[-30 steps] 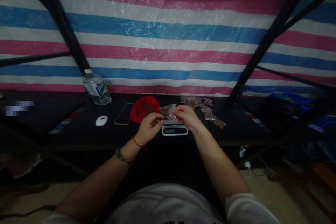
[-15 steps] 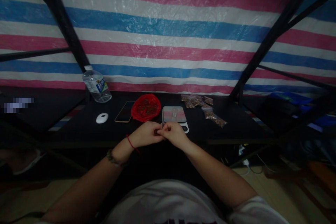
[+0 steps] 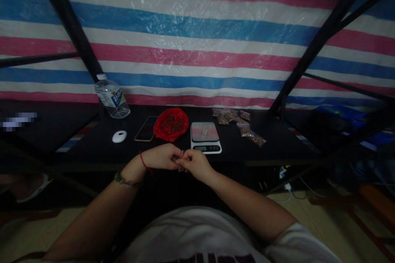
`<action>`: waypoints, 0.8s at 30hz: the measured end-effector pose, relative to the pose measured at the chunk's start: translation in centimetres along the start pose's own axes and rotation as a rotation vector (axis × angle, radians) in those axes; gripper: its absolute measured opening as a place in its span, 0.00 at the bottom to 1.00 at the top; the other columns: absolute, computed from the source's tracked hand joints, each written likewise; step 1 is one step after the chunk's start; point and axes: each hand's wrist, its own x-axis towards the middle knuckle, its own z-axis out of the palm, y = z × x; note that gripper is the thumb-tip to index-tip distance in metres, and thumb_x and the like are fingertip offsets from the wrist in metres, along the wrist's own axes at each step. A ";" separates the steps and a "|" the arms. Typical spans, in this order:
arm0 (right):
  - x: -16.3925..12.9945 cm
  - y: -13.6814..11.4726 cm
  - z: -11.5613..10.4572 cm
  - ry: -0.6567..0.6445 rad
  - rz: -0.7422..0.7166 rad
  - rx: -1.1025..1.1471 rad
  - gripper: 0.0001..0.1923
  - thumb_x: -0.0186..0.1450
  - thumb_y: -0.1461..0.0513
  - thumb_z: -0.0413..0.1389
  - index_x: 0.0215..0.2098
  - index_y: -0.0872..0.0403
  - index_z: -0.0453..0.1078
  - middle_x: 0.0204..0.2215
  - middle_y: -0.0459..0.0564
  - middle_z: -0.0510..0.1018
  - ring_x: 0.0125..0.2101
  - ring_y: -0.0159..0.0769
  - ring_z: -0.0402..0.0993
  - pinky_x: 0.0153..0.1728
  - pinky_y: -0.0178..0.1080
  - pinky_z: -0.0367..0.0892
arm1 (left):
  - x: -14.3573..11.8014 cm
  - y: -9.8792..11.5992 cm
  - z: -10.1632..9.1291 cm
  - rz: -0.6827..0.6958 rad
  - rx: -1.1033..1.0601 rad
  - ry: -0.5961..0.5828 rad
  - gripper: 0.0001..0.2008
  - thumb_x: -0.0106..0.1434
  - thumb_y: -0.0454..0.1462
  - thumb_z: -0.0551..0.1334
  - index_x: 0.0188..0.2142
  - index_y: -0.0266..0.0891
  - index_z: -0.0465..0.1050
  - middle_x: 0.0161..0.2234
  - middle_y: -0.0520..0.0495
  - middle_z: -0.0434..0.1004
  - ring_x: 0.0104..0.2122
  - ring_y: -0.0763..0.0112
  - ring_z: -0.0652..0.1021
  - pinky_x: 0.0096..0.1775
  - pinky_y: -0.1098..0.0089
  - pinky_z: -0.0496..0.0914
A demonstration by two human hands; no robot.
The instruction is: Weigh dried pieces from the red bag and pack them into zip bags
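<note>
Pinching small clear bag (image 3: 180,161), mostly hidden

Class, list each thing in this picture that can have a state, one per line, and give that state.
water bottle: upright, capped.
phone: flat, screen dark.
red bag: open, contents showing.
scale: display lit, platform nearly bare.
small packets: filled, lying flat.
left hand: fingers pinched together, touching the right.
right hand: pinched; what it grips is too small to tell.
</note>
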 end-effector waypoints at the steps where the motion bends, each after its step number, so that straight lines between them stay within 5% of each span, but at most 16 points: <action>1: 0.1 -0.1 -0.3 -0.008 -0.009 0.014 0.12 0.55 0.58 0.63 0.22 0.55 0.66 0.15 0.41 0.70 0.16 0.26 0.65 0.18 0.29 0.56 | 0.0 0.0 -0.1 0.009 -0.013 0.018 0.07 0.55 0.36 0.62 0.30 0.33 0.77 0.23 0.52 0.75 0.23 0.77 0.71 0.25 0.79 0.60; 8: 0.8 -0.9 -2.4 -0.135 -0.064 0.097 0.15 0.56 0.53 0.60 0.24 0.55 0.66 0.17 0.42 0.71 0.17 0.26 0.65 0.18 0.30 0.58 | 0.4 -0.1 0.3 0.015 -0.381 0.072 0.16 0.63 0.44 0.58 0.33 0.32 0.77 0.31 0.43 0.81 0.31 0.70 0.79 0.35 0.74 0.71; 20: 0.7 -0.8 -3.5 -0.067 -0.250 -0.244 0.12 0.55 0.56 0.61 0.26 0.55 0.65 0.22 0.41 0.69 0.23 0.26 0.62 0.24 0.29 0.57 | 0.7 0.5 0.6 -0.019 -0.367 0.245 0.14 0.61 0.44 0.60 0.28 0.33 0.73 0.24 0.49 0.76 0.24 0.75 0.76 0.29 0.76 0.68; 24: 1.2 -0.4 -4.4 -0.183 -0.255 -0.182 0.09 0.59 0.58 0.56 0.26 0.55 0.66 0.22 0.42 0.70 0.23 0.26 0.64 0.24 0.29 0.58 | 0.8 0.7 0.8 -0.021 -0.431 0.251 0.14 0.60 0.44 0.59 0.30 0.34 0.73 0.26 0.48 0.76 0.24 0.75 0.76 0.28 0.76 0.69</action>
